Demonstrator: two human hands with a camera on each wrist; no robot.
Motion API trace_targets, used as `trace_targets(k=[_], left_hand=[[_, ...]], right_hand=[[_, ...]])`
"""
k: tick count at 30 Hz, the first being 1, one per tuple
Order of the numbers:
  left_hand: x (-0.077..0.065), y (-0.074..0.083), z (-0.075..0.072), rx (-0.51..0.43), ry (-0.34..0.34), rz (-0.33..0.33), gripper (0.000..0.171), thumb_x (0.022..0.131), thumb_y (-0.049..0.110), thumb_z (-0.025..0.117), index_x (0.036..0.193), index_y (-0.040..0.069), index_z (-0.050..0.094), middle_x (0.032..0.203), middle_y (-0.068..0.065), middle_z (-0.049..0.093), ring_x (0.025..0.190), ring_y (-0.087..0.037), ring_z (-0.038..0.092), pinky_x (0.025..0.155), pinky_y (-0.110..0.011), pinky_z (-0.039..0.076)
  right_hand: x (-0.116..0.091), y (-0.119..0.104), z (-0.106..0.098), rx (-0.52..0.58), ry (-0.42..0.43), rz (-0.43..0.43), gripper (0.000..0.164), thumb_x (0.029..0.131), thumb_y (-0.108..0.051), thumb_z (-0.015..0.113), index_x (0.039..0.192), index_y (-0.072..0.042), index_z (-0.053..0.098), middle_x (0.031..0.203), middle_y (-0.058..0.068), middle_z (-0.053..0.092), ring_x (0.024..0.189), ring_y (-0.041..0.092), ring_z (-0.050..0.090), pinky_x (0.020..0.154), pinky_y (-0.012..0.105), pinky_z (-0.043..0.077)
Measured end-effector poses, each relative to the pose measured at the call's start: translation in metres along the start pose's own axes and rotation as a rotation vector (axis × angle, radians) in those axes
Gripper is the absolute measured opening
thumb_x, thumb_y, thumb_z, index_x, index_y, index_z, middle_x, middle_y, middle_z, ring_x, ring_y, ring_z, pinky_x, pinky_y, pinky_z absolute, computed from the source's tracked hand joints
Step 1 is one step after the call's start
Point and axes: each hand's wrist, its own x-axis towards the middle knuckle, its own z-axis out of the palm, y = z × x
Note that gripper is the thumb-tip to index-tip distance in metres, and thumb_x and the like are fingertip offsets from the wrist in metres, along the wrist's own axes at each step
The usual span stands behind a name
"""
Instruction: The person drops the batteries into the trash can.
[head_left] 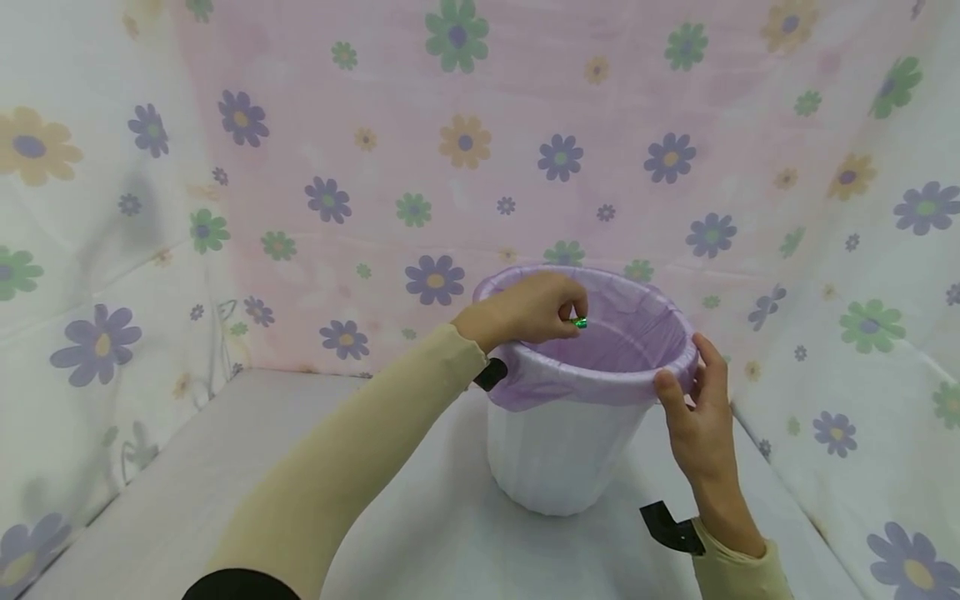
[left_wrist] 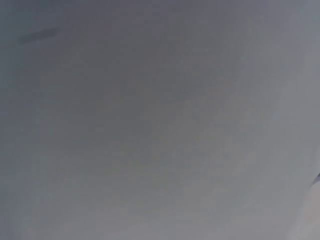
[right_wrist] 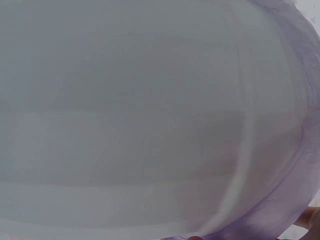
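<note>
A white trash bin (head_left: 562,458) stands upright, with a purple bag (head_left: 585,382) lining it and folded down over its rim. Above the bin's opening, my left hand (head_left: 525,308) pinches a small shiny green scrap (head_left: 578,322); most of the scrap is hidden by the fingers. At the right side of the bin, my right hand (head_left: 701,408) grips the bag-covered rim, thumb in front and fingers farther round. In the right wrist view the bin's white wall (right_wrist: 125,125) fills most of the picture, edged by the bag (right_wrist: 295,185). The left wrist view is only a grey blur.
The bin rests on a white-covered table (head_left: 300,467). Behind it hangs a pink flowered cloth (head_left: 390,167), with white flowered cloths (head_left: 892,267) along both sides. Black straps (head_left: 671,529) show at the wrists.
</note>
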Motion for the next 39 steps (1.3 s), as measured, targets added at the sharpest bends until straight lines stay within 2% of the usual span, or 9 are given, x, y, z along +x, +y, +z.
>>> trace_targets(k=[10, 16, 24, 32, 36, 39], left_hand=[[-0.004, 0.002, -0.002, -0.024, 0.009, -0.037, 0.023, 0.081, 0.025, 0.067, 0.099, 0.013, 0.06, 0.087, 0.0, 0.054, 0.08, -0.011, 0.049, 0.072, -0.022, 0.04], [-0.003, 0.001, -0.001, 0.014, 0.005, -0.021, 0.022, 0.082, 0.026, 0.066, 0.099, 0.013, 0.06, 0.086, 0.001, 0.054, 0.079, -0.011, 0.049, 0.072, -0.021, 0.039], [-0.003, 0.001, -0.003, -0.005, 0.007, -0.03, 0.02, 0.082, 0.025, 0.065, 0.097, 0.014, 0.06, 0.084, 0.001, 0.053, 0.078, -0.01, 0.049, 0.07, -0.021, 0.039], [-0.013, -0.002, -0.006, -0.026, 0.104, 0.05, 0.018, 0.083, 0.025, 0.064, 0.095, 0.013, 0.061, 0.079, 0.002, 0.053, 0.074, -0.01, 0.048, 0.069, -0.021, 0.039], [-0.023, -0.002, -0.008, -0.02, 0.155, 0.083, 0.014, 0.083, 0.025, 0.063, 0.092, 0.014, 0.061, 0.077, 0.004, 0.053, 0.071, -0.008, 0.048, 0.068, -0.02, 0.04], [-0.033, -0.002, -0.01, -0.005, 0.197, 0.103, 0.013, 0.084, 0.026, 0.062, 0.091, 0.015, 0.061, 0.077, 0.005, 0.054, 0.072, -0.008, 0.049, 0.069, -0.02, 0.04]], right_hand=[[0.001, 0.0, 0.001, 0.029, -0.007, -0.03, 0.06, 0.089, -0.024, 0.054, 0.139, -0.034, 0.022, 0.128, 0.008, 0.042, 0.106, 0.018, 0.047, 0.077, 0.019, 0.039], [-0.001, 0.0, 0.001, 0.011, -0.004, -0.02, 0.06, 0.09, -0.024, 0.053, 0.14, -0.035, 0.021, 0.128, 0.008, 0.042, 0.107, 0.018, 0.046, 0.078, 0.019, 0.039], [0.001, 0.0, 0.0, 0.016, -0.014, -0.034, 0.061, 0.09, -0.023, 0.053, 0.14, -0.034, 0.021, 0.129, 0.009, 0.041, 0.107, 0.02, 0.046, 0.079, 0.019, 0.039], [-0.001, -0.005, 0.003, 0.02, -0.015, 0.009, 0.065, 0.087, -0.03, 0.056, 0.14, -0.034, 0.019, 0.131, 0.003, 0.036, 0.108, 0.016, 0.043, 0.083, 0.023, 0.038], [-0.001, -0.007, 0.0, 0.019, -0.005, -0.015, 0.065, 0.087, -0.028, 0.056, 0.141, -0.032, 0.019, 0.133, -0.001, 0.033, 0.11, 0.014, 0.041, 0.085, 0.023, 0.038], [0.0, -0.007, -0.004, 0.003, 0.005, -0.038, 0.065, 0.087, -0.026, 0.056, 0.141, -0.03, 0.021, 0.134, -0.005, 0.032, 0.111, 0.014, 0.039, 0.084, 0.028, 0.039]])
